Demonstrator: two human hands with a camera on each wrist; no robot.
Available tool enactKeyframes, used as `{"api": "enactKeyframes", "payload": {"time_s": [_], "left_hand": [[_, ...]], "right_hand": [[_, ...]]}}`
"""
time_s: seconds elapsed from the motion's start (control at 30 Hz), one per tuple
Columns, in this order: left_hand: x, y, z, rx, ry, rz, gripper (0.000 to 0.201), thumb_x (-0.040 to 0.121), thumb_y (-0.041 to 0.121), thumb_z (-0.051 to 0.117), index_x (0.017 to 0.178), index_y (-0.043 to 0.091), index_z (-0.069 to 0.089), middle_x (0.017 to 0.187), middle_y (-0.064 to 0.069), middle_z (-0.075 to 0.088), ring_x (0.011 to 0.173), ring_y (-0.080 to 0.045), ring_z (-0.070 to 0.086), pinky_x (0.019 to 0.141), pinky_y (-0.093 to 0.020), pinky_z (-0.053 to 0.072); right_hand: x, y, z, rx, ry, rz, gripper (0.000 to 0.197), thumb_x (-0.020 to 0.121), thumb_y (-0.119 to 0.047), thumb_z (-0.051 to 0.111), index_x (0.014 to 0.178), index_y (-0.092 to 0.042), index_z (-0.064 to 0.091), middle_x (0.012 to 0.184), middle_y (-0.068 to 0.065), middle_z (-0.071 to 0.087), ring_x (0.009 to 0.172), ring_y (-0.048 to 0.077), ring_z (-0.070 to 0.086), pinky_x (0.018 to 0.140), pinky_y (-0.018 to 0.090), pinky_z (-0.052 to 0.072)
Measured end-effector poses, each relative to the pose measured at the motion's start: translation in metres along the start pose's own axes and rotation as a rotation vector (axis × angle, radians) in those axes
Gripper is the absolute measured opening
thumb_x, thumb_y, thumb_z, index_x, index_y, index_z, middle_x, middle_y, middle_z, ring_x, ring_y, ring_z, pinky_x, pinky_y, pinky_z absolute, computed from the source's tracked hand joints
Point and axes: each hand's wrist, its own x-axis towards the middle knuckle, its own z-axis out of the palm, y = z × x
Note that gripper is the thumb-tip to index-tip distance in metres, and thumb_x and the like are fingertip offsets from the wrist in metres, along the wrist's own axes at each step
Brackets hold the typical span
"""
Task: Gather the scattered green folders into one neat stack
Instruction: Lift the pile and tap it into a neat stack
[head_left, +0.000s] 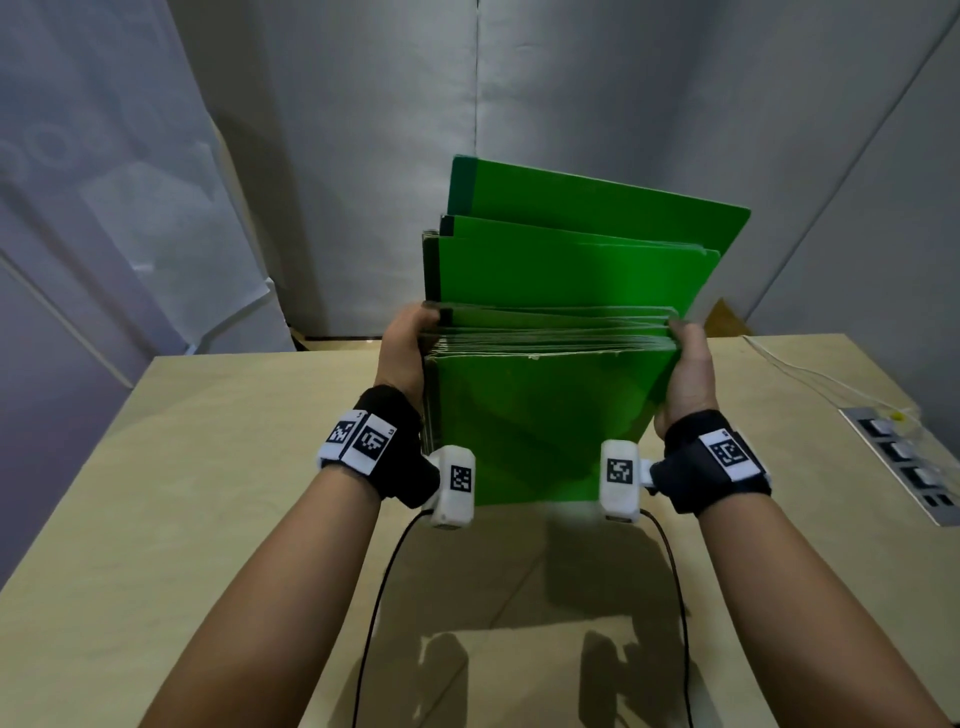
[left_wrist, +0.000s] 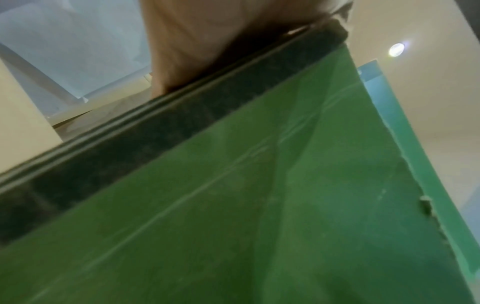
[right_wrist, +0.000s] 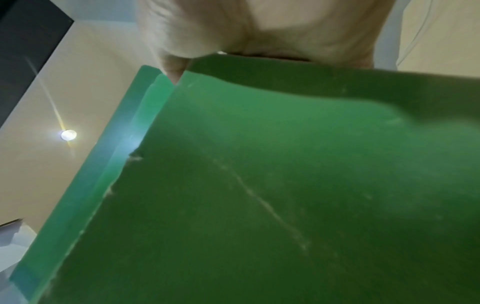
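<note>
A thick bundle of green folders (head_left: 545, 415) stands upright above the beige table (head_left: 208, 467), lifted off it with a shadow below. My left hand (head_left: 408, 345) grips the bundle's left side and my right hand (head_left: 688, 364) grips its right side. Several folders at the back (head_left: 597, 218) stick up higher than the rest, so the top edges are uneven. The left wrist view shows the front folder (left_wrist: 259, 205) and the dark stacked spines under my palm (left_wrist: 207, 41). In the right wrist view my right hand (right_wrist: 233, 30) clasps the folder's edge (right_wrist: 285, 164).
A power strip (head_left: 904, 462) with a white cable lies at the table's right edge. Grey curtain walls (head_left: 363, 130) close in behind and at the sides. Wrist camera cables (head_left: 379, 597) hang from both wrists over the near table.
</note>
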Motion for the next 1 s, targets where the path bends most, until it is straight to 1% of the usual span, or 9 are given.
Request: {"api": "enactKeyframes", "payload": {"time_s": [0.1,0.23,0.37,0.47,0.57,0.73,0.83,0.93,1.0], "left_hand": [[-0.001,0.011,0.007,0.105,-0.009,0.040,0.047,0.073,0.050,0.058,0.107,0.018,0.069,0.115,-0.008,0.067,0.109,-0.026,0.060,0.096,-0.046,0.045],[0.002,0.018,0.006,0.191,-0.007,0.034,0.021,0.094,0.014,0.043,0.092,0.009,0.063,0.093,-0.008,0.062,0.094,-0.024,0.057,0.088,-0.042,0.050],[0.000,0.018,0.001,0.252,-0.101,0.038,0.035,0.094,-0.002,0.027,0.114,0.001,0.055,0.115,-0.012,0.061,0.101,-0.019,0.058,0.084,-0.025,0.051],[-0.004,0.022,0.000,0.265,-0.123,0.004,0.041,0.082,0.020,0.038,0.112,0.001,0.058,0.118,-0.015,0.061,0.109,-0.029,0.057,0.098,-0.047,0.045],[-0.016,0.037,0.011,0.222,-0.090,-0.033,0.034,0.088,0.040,0.052,0.114,0.020,0.061,0.115,-0.001,0.059,0.110,-0.020,0.049,0.094,-0.038,0.040],[0.002,0.058,0.027,0.294,-0.113,-0.028,0.092,0.060,0.085,0.055,0.138,0.037,0.047,0.147,-0.002,0.045,0.134,-0.024,0.042,0.113,-0.050,0.026],[0.009,0.064,0.029,0.242,-0.094,-0.073,0.078,0.070,0.077,0.054,0.128,0.026,0.057,0.125,-0.004,0.063,0.115,-0.022,0.057,0.100,-0.041,0.044],[0.006,0.065,0.029,0.162,-0.166,-0.086,0.043,0.094,0.046,0.035,0.092,0.015,0.065,0.070,0.000,0.071,0.068,-0.018,0.066,0.059,-0.021,0.053],[0.005,0.060,0.025,0.143,-0.181,-0.069,0.039,0.096,0.039,0.032,0.083,0.017,0.061,0.061,0.001,0.067,0.055,-0.014,0.064,0.046,-0.016,0.051]], "right_hand": [[0.001,-0.001,-0.004,-0.011,0.030,-0.003,0.063,0.062,-0.050,0.056,0.115,-0.017,0.065,0.123,0.018,0.061,0.115,0.034,0.057,0.103,0.055,0.041],[-0.010,-0.010,0.000,-0.042,0.000,-0.011,0.069,0.060,-0.053,0.060,0.117,-0.015,0.062,0.124,0.012,0.059,0.121,0.032,0.052,0.105,0.052,0.038],[-0.030,-0.025,0.013,-0.174,-0.050,-0.101,0.064,0.080,-0.053,0.057,0.131,-0.014,0.054,0.141,0.006,0.047,0.128,0.021,0.041,0.109,0.042,0.030],[-0.024,-0.030,0.015,-0.200,0.017,-0.086,0.033,0.091,-0.027,0.052,0.112,-0.003,0.059,0.120,0.013,0.057,0.115,0.024,0.047,0.096,0.037,0.035],[-0.024,-0.033,0.019,-0.216,0.064,-0.069,0.012,0.091,-0.017,0.045,0.090,-0.012,0.056,0.111,0.007,0.052,0.122,0.027,0.045,0.100,0.038,0.035],[-0.034,-0.036,0.013,-0.271,-0.069,-0.082,0.047,0.081,-0.043,0.050,0.119,-0.017,0.059,0.129,0.003,0.050,0.125,0.021,0.042,0.107,0.042,0.032],[-0.042,-0.047,0.013,-0.295,-0.113,-0.080,0.068,0.083,-0.063,0.048,0.141,-0.027,0.042,0.148,0.004,0.040,0.136,0.021,0.034,0.113,0.048,0.024],[-0.044,-0.065,0.017,-0.310,-0.139,-0.045,0.076,0.083,-0.074,0.037,0.148,-0.038,0.023,0.158,0.003,0.020,0.144,0.025,0.021,0.114,0.058,0.014],[-0.045,-0.074,0.021,-0.310,-0.162,-0.020,0.082,0.076,-0.082,0.036,0.147,-0.044,0.019,0.159,0.002,0.018,0.145,0.027,0.019,0.113,0.062,0.011]]}}
